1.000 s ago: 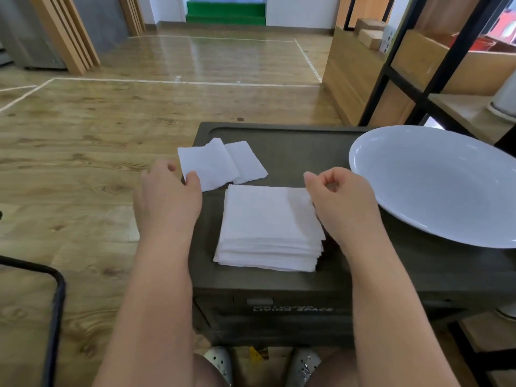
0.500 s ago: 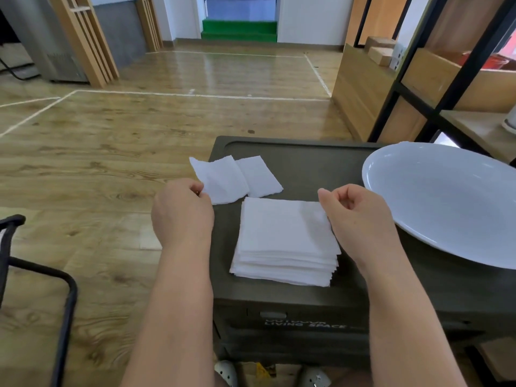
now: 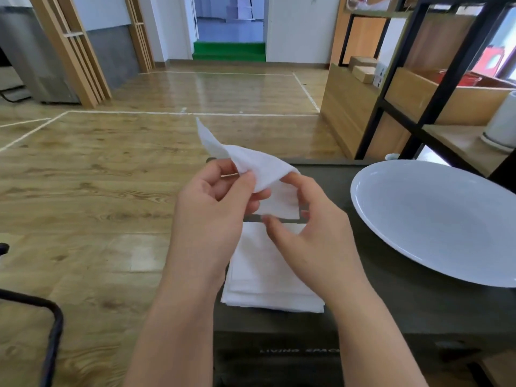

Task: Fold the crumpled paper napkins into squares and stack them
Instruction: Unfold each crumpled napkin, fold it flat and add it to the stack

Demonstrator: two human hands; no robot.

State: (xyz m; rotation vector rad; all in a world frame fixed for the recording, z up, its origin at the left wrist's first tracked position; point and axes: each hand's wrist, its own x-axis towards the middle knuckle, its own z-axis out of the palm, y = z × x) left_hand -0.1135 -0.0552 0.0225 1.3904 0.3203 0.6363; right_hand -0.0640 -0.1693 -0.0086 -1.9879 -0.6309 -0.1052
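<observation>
1. Left hand (image 3: 212, 208): raised above the near edge of the box, fingers curled, thumb and forefinger pinched on a napkin. The fingertips are partly hidden behind the paper.
2. Right hand (image 3: 312, 233): held just beside the left, fingers loosely spread and bent. Its fingertips are placed at the napkin's right and lower edges; whether the paper is actually gripped cannot be told.
3. Napkin (image 3: 251, 169): white, held in the air between the two hands, above the stack. One corner is pointed up and away beyond the left hand; the lower part hangs as a flat panel in front of the right fingers. The fold lines are hard to make out.
4. Stack of napkins (image 3: 268, 280): white folded squares, laid directly under both hands on the box. The far edge is covered by the hands and both sides by the wrists; the number of sheets cannot be counted.
5. Box (image 3: 391, 325): dark, flat-topped, beneath the hands. Pale lettering on its front face is blurred and only partly legible; the lower part is cut off by the frame.
6. Plate (image 3: 435, 219): large, white, resting on the box to the right of the right hand, apart from it. Its right rim is cut off by the frame.
7. Shelf unit (image 3: 435, 79): black frame with wooden boards, beyond the plate; its contents are indistinct.
</observation>
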